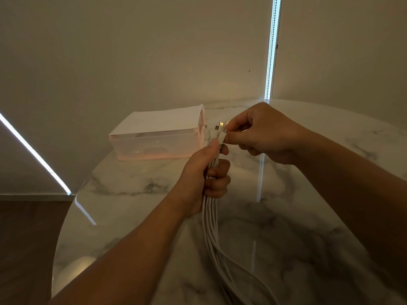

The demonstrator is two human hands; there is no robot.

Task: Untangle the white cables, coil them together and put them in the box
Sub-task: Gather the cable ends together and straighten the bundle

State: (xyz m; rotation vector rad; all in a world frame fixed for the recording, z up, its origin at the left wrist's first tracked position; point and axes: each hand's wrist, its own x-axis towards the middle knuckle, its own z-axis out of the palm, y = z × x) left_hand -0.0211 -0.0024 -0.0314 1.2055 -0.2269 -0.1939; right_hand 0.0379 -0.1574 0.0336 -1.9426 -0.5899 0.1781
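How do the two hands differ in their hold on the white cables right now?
The left hand wraps its whole fist round the white cables, while the right hand only pinches the plug ends. The left hand sits lower, mid-bundle; the right hand is higher, at its top. Both hold the same bundle above the table.
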